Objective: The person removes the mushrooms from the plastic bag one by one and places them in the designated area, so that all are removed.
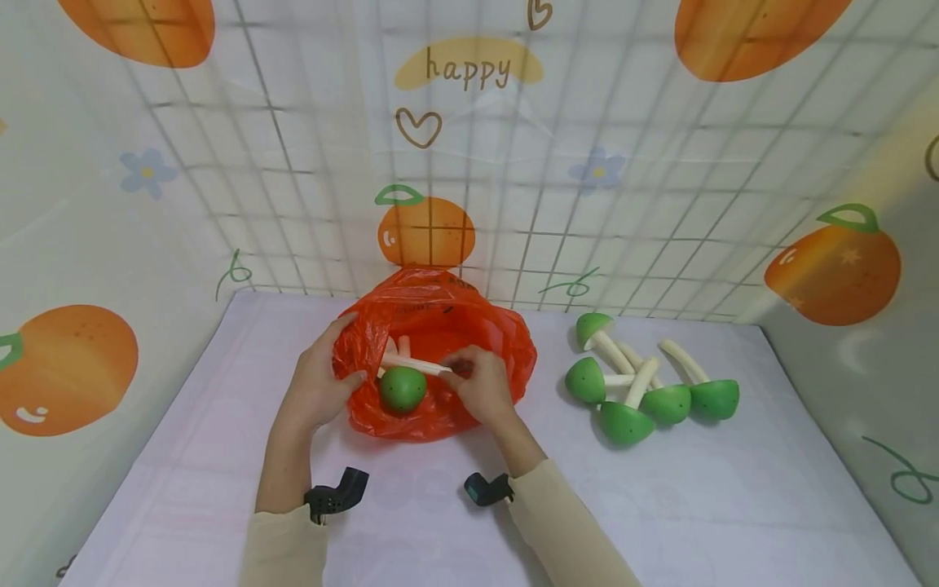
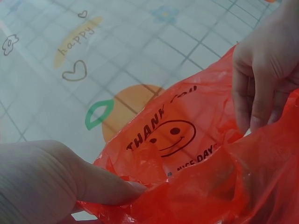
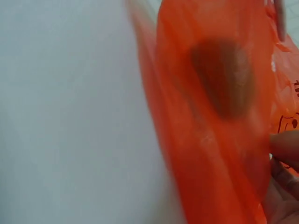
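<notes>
A red plastic bag [image 1: 506,346] lies with its mouth spread, printed "THANK YOU" and a smiling face inside. My left hand [image 1: 314,381] grips its left edge, the thumb over the plastic in the left wrist view. Reaching into the mouth, my right hand [image 1: 480,383] pinches the end of a white mushroom stem [image 1: 421,364]. Below that stem sits a round green mushroom cap [image 1: 403,389]; I cannot tell whether the two belong together. More pale stems show behind them. Through the red film, the right wrist view has a dark rounded shape [image 3: 226,79].
To the right of the bag, several green-capped toy mushrooms [image 1: 623,422] lie in a loose pile on the pale tabletop [image 1: 411,514]. A white cloth with printed oranges [image 1: 425,232] hangs over a wire grid behind the table. Small black cameras [image 1: 339,493] sit on both wrists.
</notes>
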Action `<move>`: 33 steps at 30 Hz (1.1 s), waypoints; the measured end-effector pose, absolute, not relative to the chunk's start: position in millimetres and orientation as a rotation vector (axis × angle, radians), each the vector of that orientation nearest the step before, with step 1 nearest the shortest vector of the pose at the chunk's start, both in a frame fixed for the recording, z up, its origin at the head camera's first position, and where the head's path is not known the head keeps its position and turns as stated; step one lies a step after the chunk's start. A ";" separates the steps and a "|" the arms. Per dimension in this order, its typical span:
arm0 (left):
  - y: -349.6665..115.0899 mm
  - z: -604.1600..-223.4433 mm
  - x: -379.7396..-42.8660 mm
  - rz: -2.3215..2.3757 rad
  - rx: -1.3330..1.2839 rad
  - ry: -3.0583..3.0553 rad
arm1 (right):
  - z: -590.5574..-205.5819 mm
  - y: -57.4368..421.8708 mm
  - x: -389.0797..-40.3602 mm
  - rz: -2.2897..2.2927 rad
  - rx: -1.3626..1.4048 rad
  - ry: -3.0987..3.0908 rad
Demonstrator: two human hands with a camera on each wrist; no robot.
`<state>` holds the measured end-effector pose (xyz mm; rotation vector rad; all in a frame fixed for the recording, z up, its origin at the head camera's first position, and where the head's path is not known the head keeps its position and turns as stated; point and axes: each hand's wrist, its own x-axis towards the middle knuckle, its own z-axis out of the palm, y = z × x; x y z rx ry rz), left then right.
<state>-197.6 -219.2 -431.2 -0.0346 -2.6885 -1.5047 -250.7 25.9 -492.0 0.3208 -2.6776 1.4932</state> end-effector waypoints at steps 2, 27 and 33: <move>-219.4 -431.2 -197.6 -1.505 -0.032 -2.686 | -491.5 25.9 -249.5 1.563 0.314 -2.631; -218.9 -431.5 -198.9 -1.490 -0.003 -2.700 | -474.1 19.3 -240.2 1.977 0.139 -2.215; -218.7 -432.4 -199.0 -1.482 -0.002 -2.703 | -464.5 20.9 -235.9 2.026 0.141 -2.128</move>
